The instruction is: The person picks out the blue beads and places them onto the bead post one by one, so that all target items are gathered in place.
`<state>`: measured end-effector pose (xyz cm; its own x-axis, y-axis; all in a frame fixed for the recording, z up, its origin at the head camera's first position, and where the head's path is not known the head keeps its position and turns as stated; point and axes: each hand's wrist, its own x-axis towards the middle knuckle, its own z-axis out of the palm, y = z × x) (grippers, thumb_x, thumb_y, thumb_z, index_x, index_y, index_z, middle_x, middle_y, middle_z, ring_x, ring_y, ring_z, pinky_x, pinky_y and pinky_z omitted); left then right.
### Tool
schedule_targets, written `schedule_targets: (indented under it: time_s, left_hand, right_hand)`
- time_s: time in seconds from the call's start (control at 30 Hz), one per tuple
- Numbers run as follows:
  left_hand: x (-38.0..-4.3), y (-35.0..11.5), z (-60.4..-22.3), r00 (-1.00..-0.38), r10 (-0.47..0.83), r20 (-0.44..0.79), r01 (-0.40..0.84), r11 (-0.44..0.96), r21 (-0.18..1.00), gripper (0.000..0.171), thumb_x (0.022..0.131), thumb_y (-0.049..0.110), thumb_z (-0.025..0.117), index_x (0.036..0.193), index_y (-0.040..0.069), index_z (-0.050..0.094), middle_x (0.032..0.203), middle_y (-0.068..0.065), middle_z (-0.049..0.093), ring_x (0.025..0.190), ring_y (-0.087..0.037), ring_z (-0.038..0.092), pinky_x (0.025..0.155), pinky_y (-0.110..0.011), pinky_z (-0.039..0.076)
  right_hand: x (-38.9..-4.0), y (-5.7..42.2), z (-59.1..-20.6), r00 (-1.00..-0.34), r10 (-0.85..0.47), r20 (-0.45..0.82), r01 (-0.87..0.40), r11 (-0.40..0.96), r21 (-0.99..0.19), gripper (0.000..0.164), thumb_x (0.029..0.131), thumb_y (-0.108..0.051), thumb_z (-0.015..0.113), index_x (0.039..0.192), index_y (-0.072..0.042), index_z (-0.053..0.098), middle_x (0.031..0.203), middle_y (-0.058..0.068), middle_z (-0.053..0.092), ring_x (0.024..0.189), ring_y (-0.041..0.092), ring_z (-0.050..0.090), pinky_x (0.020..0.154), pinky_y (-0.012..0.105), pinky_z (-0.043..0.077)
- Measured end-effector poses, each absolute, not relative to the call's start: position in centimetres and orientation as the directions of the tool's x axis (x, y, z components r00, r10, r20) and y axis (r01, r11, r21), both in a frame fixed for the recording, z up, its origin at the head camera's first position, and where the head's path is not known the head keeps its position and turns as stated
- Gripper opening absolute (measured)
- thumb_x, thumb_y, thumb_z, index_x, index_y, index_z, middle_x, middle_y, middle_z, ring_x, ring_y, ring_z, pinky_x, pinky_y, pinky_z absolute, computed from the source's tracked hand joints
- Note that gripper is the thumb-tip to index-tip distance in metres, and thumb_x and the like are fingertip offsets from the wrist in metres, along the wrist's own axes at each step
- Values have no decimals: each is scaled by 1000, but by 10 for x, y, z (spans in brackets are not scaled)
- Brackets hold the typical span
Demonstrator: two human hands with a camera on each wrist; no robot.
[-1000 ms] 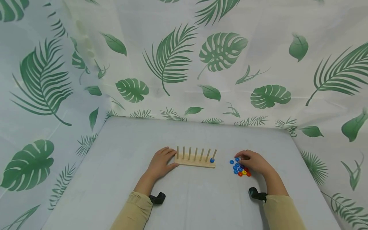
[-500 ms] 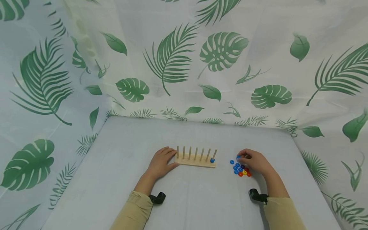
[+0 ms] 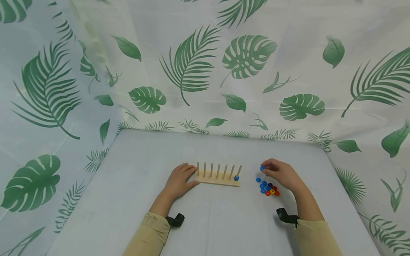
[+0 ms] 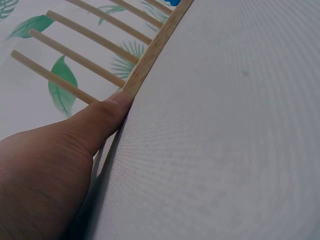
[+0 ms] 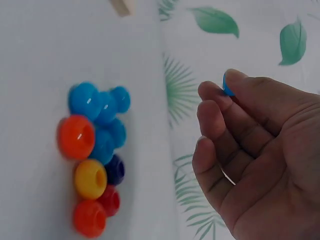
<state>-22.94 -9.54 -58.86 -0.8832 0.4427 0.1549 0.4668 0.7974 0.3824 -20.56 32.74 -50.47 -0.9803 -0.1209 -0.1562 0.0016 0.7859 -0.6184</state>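
My left hand [image 3: 179, 180] holds the left end of a wooden peg board [image 3: 217, 181], its thumb [image 4: 107, 112] against the front edge. Several upright pegs stand in a row on the board. A blue bead [image 3: 236, 178] sits low on the rightmost peg. To the right, my right hand [image 3: 283, 175] pinches another blue bead [image 3: 262, 168] between thumb and index finger, raised above the table. In the right wrist view only a sliver of this blue bead [image 5: 228, 86] shows between the fingertips.
Loose beads lie just below the right hand: several blue ones, a yellow bead [image 5: 91, 179], an orange bead [image 5: 76, 137], a red bead [image 5: 110, 200] and a dark purple bead [image 5: 115, 169]. A leaf-printed curtain [image 3: 192, 71] borders the white table [image 3: 217, 227] behind and beside.
My right hand has picked a blue bead from the pile, lifted it and carried it slightly away from me. The left hand and the peg board have stayed in place.
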Motion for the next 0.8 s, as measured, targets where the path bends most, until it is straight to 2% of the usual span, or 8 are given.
schedule_targets:
  time_s: [0.3, 0.5, 0.8]
  left_hand:
    - [-230, -96, -589, -881, 449, 151, 471, 799, 375, 62, 92, 56, 61, 144, 23, 53, 145, 2, 54, 145, -26, 38, 122, -45, 29]
    - [-229, -97, -589, -872, 453, 187, 490, 788, 373, 60, 91, 54, 64, 141, 21, 55, 142, 0, 56, 143, -28, 40, 121, -47, 32]
    - [-229, -97, -588, -863, 461, 205, 505, 781, 368, 60, 92, 54, 63, 141, 21, 55, 142, 0, 56, 142, -28, 41, 120, -47, 33]
  right_hand:
    - [-200, 300, -485, -981, -165, -97, -55, 728, -683, 33, 94, -43, 66, 120, -22, 63, 109, 1, 70, 102, 21, 66, 91, 44, 59]
    - [-200, 283, -480, -977, -205, -52, -111, 706, -700, 29, 94, -40, 67, 118, -24, 64, 105, -1, 69, 96, 18, 64, 87, 37, 59]
    - [-205, 266, -476, -971, -235, -34, -143, 696, -704, 27, 94, -41, 66, 116, -25, 65, 101, -3, 69, 95, 16, 64, 85, 34, 58]
